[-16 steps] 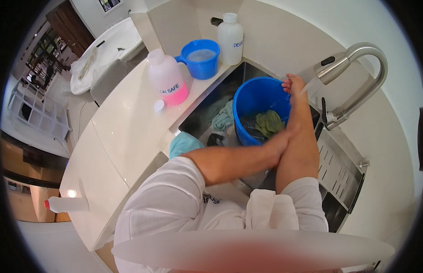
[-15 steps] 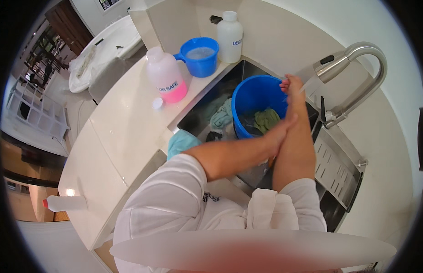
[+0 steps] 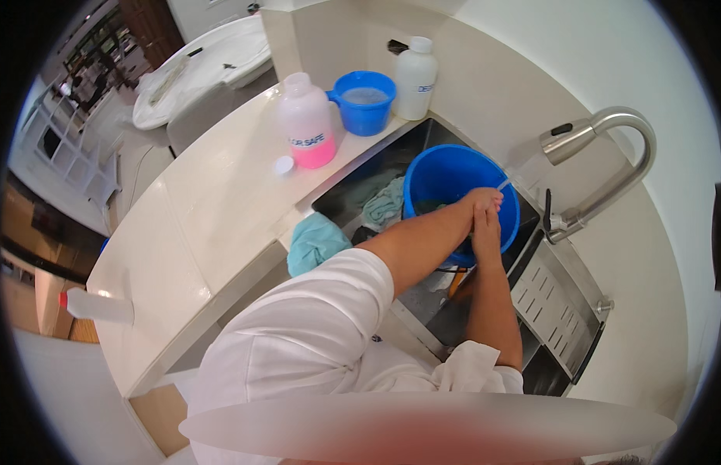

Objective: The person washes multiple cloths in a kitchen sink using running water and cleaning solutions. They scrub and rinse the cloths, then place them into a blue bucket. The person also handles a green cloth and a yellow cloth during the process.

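Note:
My left hand [image 3: 482, 199] and my right hand [image 3: 485, 225] meet over the blue bucket [image 3: 442, 161], beside a thin stream of water falling from the faucet [image 3: 570, 143]. The left hand's fingers look curled. My right hand is pressed around it from below, fingers against the left hand near the wrist. I see nothing else held. The bucket stands in the dark sink [image 3: 341, 203], and my arms hide most of what is inside it. Wet grey-green cloth [image 3: 384, 203] lies in the sink, left of the bucket. Below my forearms shows a narrow orange thing [image 3: 456, 282].
A light-blue cloth [image 3: 317, 245] drapes over the sink's left edge. On the counter stand a bottle of pink liquid [image 3: 308, 128], its white cap [image 3: 284, 166], a blue dipper [image 3: 366, 112] and a white bottle [image 3: 415, 81]. A slotted metal tray [image 3: 560, 298] covers the sink's right part.
My right hand has come down and back from beside the faucet to my left hand. The left hand has left the right forearm and moved under the water stream. The view has shifted slightly.

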`<state>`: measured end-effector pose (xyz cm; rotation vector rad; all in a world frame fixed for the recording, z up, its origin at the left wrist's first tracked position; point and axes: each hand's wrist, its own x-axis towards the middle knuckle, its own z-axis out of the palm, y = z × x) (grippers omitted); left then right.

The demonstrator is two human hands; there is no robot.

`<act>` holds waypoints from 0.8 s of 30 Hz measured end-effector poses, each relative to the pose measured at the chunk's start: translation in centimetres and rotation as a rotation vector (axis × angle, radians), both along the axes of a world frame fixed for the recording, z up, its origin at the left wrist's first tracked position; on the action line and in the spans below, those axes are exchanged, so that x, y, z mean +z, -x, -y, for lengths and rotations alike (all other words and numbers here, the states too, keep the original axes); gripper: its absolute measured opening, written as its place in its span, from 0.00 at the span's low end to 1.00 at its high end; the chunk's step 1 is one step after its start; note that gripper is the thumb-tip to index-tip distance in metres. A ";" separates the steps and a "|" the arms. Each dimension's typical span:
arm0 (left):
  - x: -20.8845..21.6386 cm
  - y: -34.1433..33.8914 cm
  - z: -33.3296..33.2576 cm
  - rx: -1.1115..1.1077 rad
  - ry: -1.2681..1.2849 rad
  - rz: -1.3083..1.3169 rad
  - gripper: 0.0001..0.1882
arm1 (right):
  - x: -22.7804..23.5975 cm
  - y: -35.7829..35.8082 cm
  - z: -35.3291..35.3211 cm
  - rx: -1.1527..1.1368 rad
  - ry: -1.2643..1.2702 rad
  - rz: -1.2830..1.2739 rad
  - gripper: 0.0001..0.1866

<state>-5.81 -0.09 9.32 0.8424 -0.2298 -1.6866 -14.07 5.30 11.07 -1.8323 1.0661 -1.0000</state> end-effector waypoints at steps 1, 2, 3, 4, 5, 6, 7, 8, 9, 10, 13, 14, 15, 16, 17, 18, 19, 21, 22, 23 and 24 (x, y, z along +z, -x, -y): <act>-0.6 -0.2 0.0 -0.111 0.047 0.192 0.13 | 0.2 0.5 -0.7 0.040 0.077 -0.112 0.24; -1.1 -0.6 -0.4 -0.261 0.155 0.484 0.12 | 0.4 0.9 -1.3 0.054 0.165 -0.163 0.24; -1.2 -1.1 -1.1 -0.394 0.503 0.992 0.12 | 0.6 1.3 -1.9 0.084 0.202 -0.322 0.23; -1.0 -1.8 -2.1 -0.365 0.769 1.564 0.12 | 0.7 1.7 -2.5 0.074 0.231 -0.432 0.21; -0.7 -2.4 -3.4 -0.437 0.547 1.687 0.11 | 0.8 1.8 -3.0 0.147 0.268 -0.551 0.19; -0.1 -2.6 -4.9 -0.520 0.232 1.820 0.11 | 0.8 1.9 -3.4 0.193 0.298 -0.708 0.16; 0.6 -3.5 -6.6 -0.592 0.276 1.920 0.11 | 0.8 1.9 -3.8 0.182 0.339 -0.753 0.14; 1.1 -4.4 -8.6 -0.678 0.314 2.021 0.12 | 0.6 1.8 -4.0 0.184 0.397 -0.794 0.14; 1.6 -4.9 -10.4 -0.654 0.332 2.032 0.13 | 0.4 1.7 -4.2 0.141 0.419 -0.806 0.13; 1.9 -5.3 -12.2 -0.630 0.356 2.044 0.15 | 0.2 1.6 -4.3 0.120 0.453 -0.790 0.13; 1.7 -6.4 -17.3 -0.386 0.553 2.163 0.18 | -0.7 1.5 -4.5 0.076 0.591 -0.742 0.13; 1.4 -6.6 -18.8 -0.290 0.628 2.217 0.20 | -0.9 1.6 -4.6 0.049 0.622 -0.752 0.13; 1.1 -6.7 -20.0 -0.190 0.670 2.225 0.20 | -1.2 1.7 -4.8 0.034 0.699 -0.722 0.13; 0.9 -6.8 -21.1 -0.109 0.696 2.236 0.21 | -1.5 1.9 -5.1 0.006 0.754 -0.721 0.13; 0.7 -6.7 -22.3 -0.113 0.686 2.236 0.22 | -1.7 2.2 -5.6 -0.029 0.777 -0.756 0.13; 0.6 -6.8 -23.4 -0.132 0.686 2.222 0.22 | -1.9 2.5 -6.1 -0.015 0.750 -0.775 0.12; 0.8 -7.4 -24.4 -0.246 0.657 2.194 0.22 | -2.0 2.8 -6.8 -0.025 0.706 -0.827 0.12; 1.4 -8.7 -27.2 -0.374 0.650 2.143 0.22 | -2.2 3.6 -8.4 -0.066 0.819 -0.791 0.18; 1.8 -9.7 -29.4 -0.390 0.654 2.144 0.22 | -2.2 4.0 -9.4 -0.055 0.755 -0.778 0.21; 2.2 -10.7 -31.8 -0.332 0.672 2.044 0.21 | -2.2 4.5 -10.3 -0.054 0.675 -0.808 0.24; 2.3 -11.6 -35.4 -0.100 0.714 1.960 0.17 | -2.2 4.9 -11.2 -0.029 0.633 -0.749 0.24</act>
